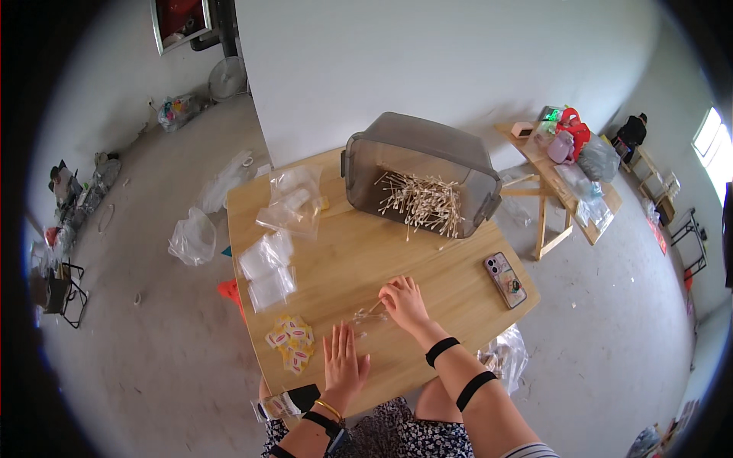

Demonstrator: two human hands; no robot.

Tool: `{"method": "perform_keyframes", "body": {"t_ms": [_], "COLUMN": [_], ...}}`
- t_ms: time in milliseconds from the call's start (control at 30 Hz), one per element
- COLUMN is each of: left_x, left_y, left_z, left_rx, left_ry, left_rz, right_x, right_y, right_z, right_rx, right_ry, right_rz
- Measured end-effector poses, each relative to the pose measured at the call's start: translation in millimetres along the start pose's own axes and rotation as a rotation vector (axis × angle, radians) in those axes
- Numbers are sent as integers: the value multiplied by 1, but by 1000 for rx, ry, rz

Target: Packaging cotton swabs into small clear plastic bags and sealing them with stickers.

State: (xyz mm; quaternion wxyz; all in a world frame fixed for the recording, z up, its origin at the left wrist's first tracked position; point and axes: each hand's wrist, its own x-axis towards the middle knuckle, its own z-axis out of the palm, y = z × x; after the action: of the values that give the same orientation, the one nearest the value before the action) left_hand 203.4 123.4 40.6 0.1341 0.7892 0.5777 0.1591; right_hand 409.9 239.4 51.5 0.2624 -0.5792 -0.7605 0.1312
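Note:
My left hand (pixel 343 365) lies flat on the wooden table (pixel 343 252), fingers stretched out and holding nothing. Beside it, my right hand (pixel 403 301) is closed in a pinch on a cotton swab (pixel 375 307), whose stick points toward the left hand. A few more swabs (pixel 360 315) lie on the tabletop between my hands. At the far side, a translucent grey plastic box (pixel 420 133) rests tipped toward me, with a heap of cotton swabs (pixel 424 200) inside and at its lip. Small yellow-and-white cards (pixel 291 342) form a pile left of my left hand.
Clear flat bags (pixel 267 267) are stacked at the table's left, a larger plastic bag (pixel 294 200) behind them. A phone (pixel 505 280) lies at the right edge. A dark packet (pixel 292 401) sits at the near left corner. Another wooden table (pixel 565 172) stands far right, loaded with bags.

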Motion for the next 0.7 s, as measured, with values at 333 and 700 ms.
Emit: {"method": "perform_keyframes", "body": {"t_ms": [333,700], "left_x": [16,-12], "left_y": [-5,-17], "left_z": [-1,0], "left_rx": [25,-89], "left_ry": [-37,22], "left_rz": [-15,120], "right_x": [-18,-16], "right_y": [30,4], "right_z": [-10,17], "right_rx": [22,64], "right_ry": [86,148], "right_rz": [68,97]}}
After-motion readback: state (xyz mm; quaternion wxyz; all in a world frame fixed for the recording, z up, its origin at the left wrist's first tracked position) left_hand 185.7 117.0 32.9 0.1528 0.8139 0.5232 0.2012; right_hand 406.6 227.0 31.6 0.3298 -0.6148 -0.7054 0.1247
